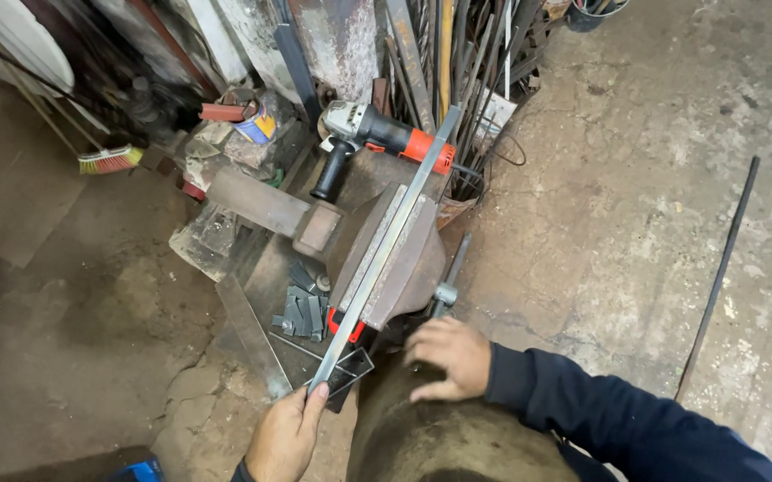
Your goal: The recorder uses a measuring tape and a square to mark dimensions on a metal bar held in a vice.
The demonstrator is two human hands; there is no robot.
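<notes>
- Seen from the head camera, a long flat metal bar [386, 250] is laid lengthwise along the top of a large bench vise [395, 259], its far end reaching up beyond the vise toward a stack of steel rods [466, 54].
- The near end of the bar, just below the vise, is gripped by the left hand [286, 437], with the fingers curled round it.
- The right hand [448, 357] is placed at the near right corner of the vise, fingers bent over the vise handle [450, 277]; whether the handle is truly clasped cannot be told.
- An angle grinder [377, 134] with a red and black body is seen just above the vise, resting on the bench.
- Small grey metal offcuts [301, 308] are gathered just left of the vise.
- A broom [109, 161] is seen well to the left of the vise, and a thin dark rod [716, 277] lies on the concrete floor well to its right.
</notes>
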